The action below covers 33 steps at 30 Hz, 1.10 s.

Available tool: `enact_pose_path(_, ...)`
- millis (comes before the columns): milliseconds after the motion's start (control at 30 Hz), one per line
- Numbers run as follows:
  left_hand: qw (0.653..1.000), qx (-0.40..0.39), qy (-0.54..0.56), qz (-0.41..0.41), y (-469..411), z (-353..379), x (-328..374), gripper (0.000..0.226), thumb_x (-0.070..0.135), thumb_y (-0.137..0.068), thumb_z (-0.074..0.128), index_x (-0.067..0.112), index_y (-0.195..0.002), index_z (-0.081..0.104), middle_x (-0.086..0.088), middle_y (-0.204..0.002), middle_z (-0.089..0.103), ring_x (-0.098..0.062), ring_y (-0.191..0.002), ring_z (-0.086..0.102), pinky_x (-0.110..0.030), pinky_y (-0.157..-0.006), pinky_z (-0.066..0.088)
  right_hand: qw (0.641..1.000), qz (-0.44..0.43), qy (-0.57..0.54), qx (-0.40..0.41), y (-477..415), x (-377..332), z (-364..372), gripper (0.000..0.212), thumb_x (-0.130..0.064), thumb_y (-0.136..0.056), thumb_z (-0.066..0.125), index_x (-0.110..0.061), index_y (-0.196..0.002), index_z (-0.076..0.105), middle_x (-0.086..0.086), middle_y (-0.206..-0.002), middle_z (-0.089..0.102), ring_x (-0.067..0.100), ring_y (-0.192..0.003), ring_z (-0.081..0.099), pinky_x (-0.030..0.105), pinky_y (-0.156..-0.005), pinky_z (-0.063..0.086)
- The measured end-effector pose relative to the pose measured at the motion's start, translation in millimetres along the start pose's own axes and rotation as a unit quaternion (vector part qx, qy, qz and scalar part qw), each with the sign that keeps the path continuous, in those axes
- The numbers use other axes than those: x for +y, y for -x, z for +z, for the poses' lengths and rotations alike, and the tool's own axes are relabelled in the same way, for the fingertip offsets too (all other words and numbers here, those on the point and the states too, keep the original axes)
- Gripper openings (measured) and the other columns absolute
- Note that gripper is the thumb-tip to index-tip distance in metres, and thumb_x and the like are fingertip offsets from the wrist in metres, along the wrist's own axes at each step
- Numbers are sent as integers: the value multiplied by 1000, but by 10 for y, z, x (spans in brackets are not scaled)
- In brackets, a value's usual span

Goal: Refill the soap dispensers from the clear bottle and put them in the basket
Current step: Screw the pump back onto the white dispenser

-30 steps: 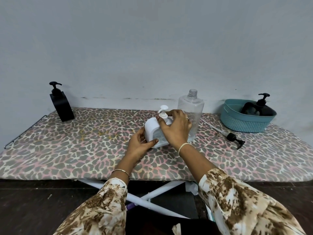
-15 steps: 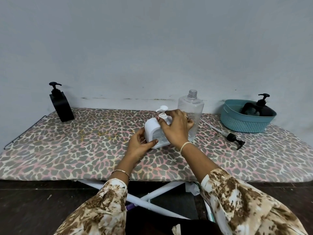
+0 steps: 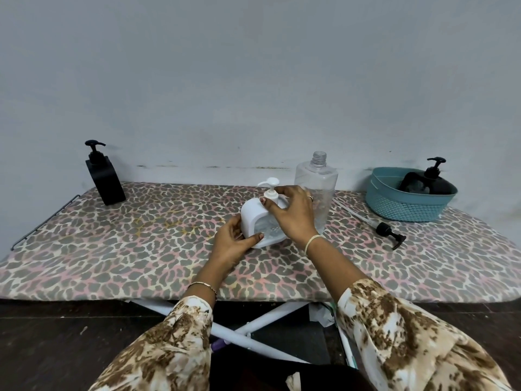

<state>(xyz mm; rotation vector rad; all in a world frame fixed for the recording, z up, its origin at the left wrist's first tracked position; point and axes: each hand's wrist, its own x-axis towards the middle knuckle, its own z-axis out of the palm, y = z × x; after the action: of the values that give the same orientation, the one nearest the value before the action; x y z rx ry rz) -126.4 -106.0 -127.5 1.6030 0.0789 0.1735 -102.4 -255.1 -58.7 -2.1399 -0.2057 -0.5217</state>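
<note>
A white soap dispenser (image 3: 253, 218) stands mid-table. My left hand (image 3: 232, 244) grips its lower left side. My right hand (image 3: 293, 213) holds the collar of its white pump head (image 3: 270, 187), fingers wrapped around it. Right behind stands the clear bottle (image 3: 317, 187), uncapped and upright. A black dispenser (image 3: 104, 176) stands at the far left by the wall. Another black dispenser (image 3: 428, 182) lies in the teal basket (image 3: 400, 204) at the far right.
A loose black pump with its long tube (image 3: 390, 235) lies on the leopard-print board (image 3: 127, 244) between the clear bottle and the basket. The wall runs close behind the board. The board's white legs show below its front edge.
My right hand has turned a little on the pump collar, and the white nozzle now points more to the left. The dispenser and my left hand stay in place.
</note>
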Motion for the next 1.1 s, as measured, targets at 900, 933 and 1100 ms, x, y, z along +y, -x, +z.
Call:
enact_pose_path(900, 972, -230, -28, 40, 375, 1384, 768, 60, 14, -87, 68, 11, -139, 41, -5, -131, 56, -17, -113, 58, -22, -88, 52, 968, 73, -173, -164, -117, 559, -2017, 39, -7, -71, 81, -7, -109, 70, 6, -101, 74, 22, -95, 70, 33, -84, 57)
enact_pose_path(933, 972, -227, -31, 45, 365, 1492, 783, 59, 15, -88, 67, 11, -140, 40, -5, -131, 55, -16, -112, 58, -22, -87, 52, 974, 74, -161, -143, -149, 594, -2086, 41, -10, -71, 82, -7, -109, 70, 6, -101, 74, 22, -95, 70, 33, -83, 57)
enact_pose_path(1100, 972, -223, -45, 58, 285, 1996, 926, 52, 8, -93, 59, 11, -140, 37, -2, -124, 54, -12, -104, 59, -15, -83, 49, 991, 76, -108, -20, -420, 798, -2342, 48, -19, -65, 87, -12, -109, 70, 0, -103, 72, 16, -91, 68, 31, -78, 56)
